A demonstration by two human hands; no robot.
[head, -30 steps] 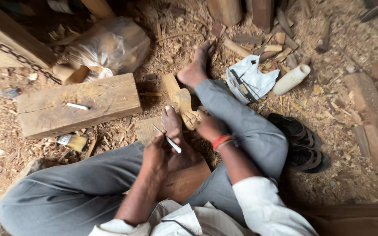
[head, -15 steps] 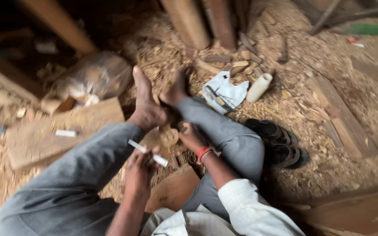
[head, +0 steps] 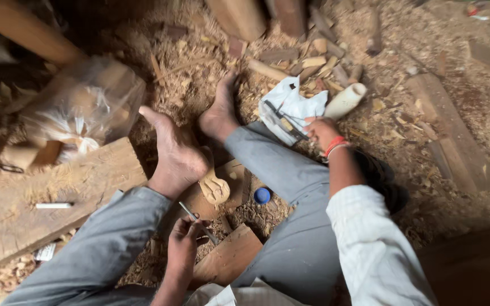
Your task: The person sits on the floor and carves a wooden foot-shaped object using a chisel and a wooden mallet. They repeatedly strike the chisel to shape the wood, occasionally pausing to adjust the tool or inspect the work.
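I sit on a floor thick with wood shavings, legs in grey trousers, bare feet forward. My left hand (head: 185, 238) grips a thin metal carving tool (head: 197, 222) above a flat wooden board (head: 228, 258). A small carved wooden piece (head: 215, 186) lies by my left foot (head: 174, 156). My right hand (head: 320, 131), with a red band at the wrist, reaches out to a white plastic bag (head: 290, 105) holding several thin tools; whether the fingers grip anything I cannot tell.
A thick plank (head: 52, 198) with a white stick on it lies at left, a clear plastic bag (head: 83, 113) behind it. A pale cylindrical bottle (head: 344, 101), a blue cap (head: 262, 195), black sandals (head: 384, 178), wood offcuts (head: 313, 62) and planks (head: 449, 130) surround me.
My right hand left the carved piece and reached right to the white bag. My left foot came up beside the carving. The left hand stays on the tool.
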